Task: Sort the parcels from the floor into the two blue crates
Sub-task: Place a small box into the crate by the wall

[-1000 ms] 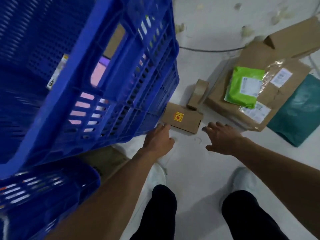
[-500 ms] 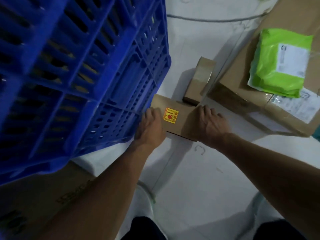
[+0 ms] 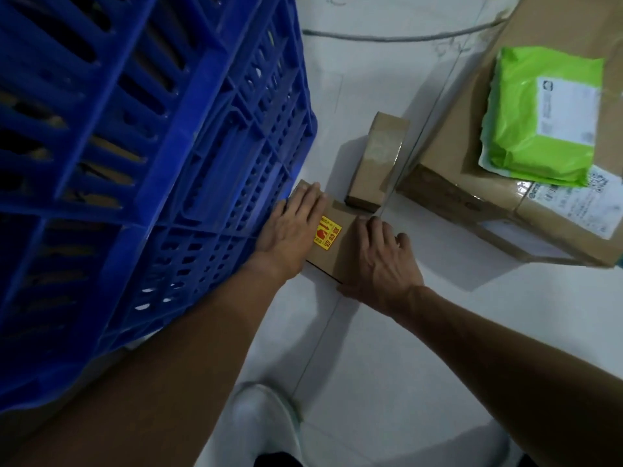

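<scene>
**Both hands on the small box [image 3: 340, 261]**

It lies flat on the floor [image 3: 387, 365] right by the blue crate [image 3: 168, 156], yellow sticker [image 3: 327, 235] up, long side running roughly crosswise. Left hand [image 3: 291, 232] lies flat on top, fingers straight; right hand [image 3: 382, 262] curls round its right end.

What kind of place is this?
Probably a parcel sorting area: a blue crate, plus a small stickered box and a taped carton on the floor, a labelled green mailer atop it.
</scene>
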